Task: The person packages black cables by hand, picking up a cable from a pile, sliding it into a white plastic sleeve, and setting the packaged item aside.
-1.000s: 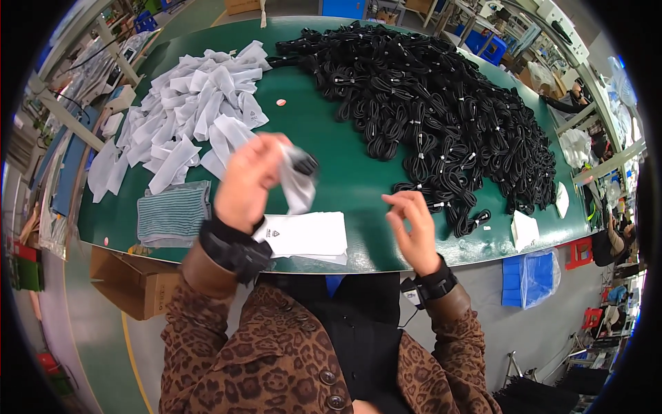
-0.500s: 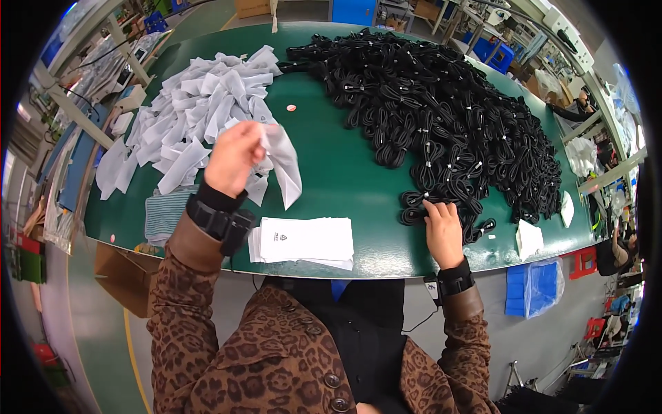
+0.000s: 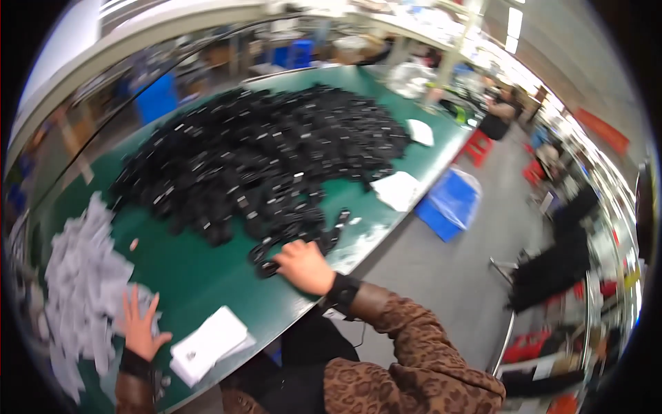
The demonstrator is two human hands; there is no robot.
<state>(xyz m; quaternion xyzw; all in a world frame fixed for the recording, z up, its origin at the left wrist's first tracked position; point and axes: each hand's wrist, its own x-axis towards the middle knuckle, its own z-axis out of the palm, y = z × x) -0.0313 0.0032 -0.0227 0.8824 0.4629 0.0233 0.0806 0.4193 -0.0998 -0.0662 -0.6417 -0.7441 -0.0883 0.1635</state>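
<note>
My left hand [image 3: 140, 330] is open, its fingers spread over the near side of a heap of thin pale-grey bags [image 3: 86, 276] at the left. My right hand [image 3: 305, 267] rests at the near edge of a large pile of coiled black cables [image 3: 276, 145]. Its fingers are curled round the end of one coiled black cable [image 3: 264, 261], partly hidden by the hand. Between my hands, by the table's front edge, lies a stack of white printed sheets [image 3: 210, 343]. Motion blurs the picture somewhat.
The green table [image 3: 200, 276] carries everything. White pieces [image 3: 396, 190] lie near its right edge. A blue bin [image 3: 448, 207] with clear plastic stands on the floor beyond that edge. Another person [image 3: 500, 114] sits farther off near a red stool [image 3: 477, 146].
The view has swung to the right. My left hand, which held up a pale-grey bag, has let go of it and now spreads over the heap. My right hand stays at the same cable.
</note>
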